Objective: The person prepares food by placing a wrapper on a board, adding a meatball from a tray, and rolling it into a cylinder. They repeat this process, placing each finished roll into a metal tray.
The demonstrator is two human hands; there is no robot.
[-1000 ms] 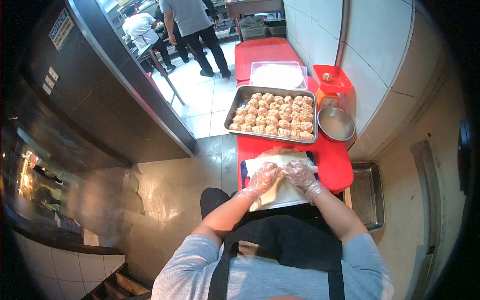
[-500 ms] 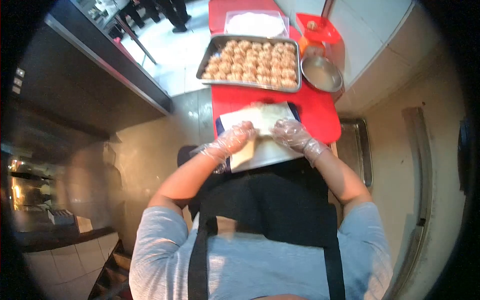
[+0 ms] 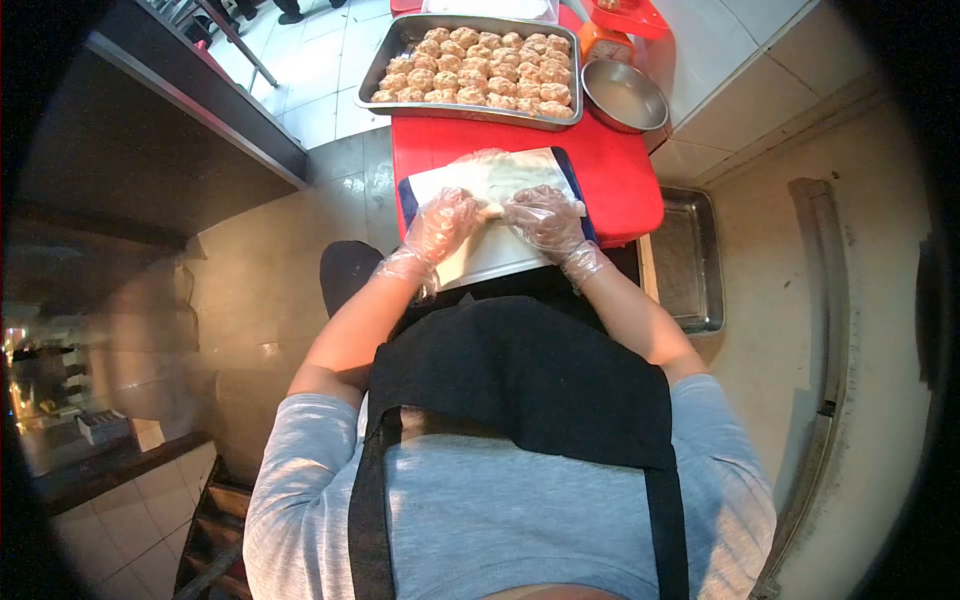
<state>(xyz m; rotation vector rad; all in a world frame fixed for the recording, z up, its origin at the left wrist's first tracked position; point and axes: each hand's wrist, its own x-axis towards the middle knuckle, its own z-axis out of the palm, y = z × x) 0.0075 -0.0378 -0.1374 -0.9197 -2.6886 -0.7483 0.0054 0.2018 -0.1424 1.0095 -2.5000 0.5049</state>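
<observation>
A white cutting board (image 3: 497, 262) with dark blue ends rests on the near part of the red table. On its far half spreads a thin, pale, wrinkled sheet of wrapper (image 3: 506, 172). My left hand (image 3: 446, 222), in a clear plastic glove, has its fingers curled closed at the near edge of this sheet. Opposite it my right hand (image 3: 545, 218), gloved the same way, pinches the sheet too. A small tan strip shows between the two hands. The fingertips are partly hidden by the crinkled gloves.
Beyond the board, a metal tray (image 3: 366, 100) holds rows of meat-filled balls. A steel bowl (image 3: 625, 97) of liquid stands right of it, by an orange scale (image 3: 604, 43) with a red tray (image 3: 640, 18). An empty metal pan (image 3: 692, 262) lies lower right, beside the wall.
The view has tilted, so the table and tray sit higher and further left. Both hands stay on the sheet and have come slightly closer together.
</observation>
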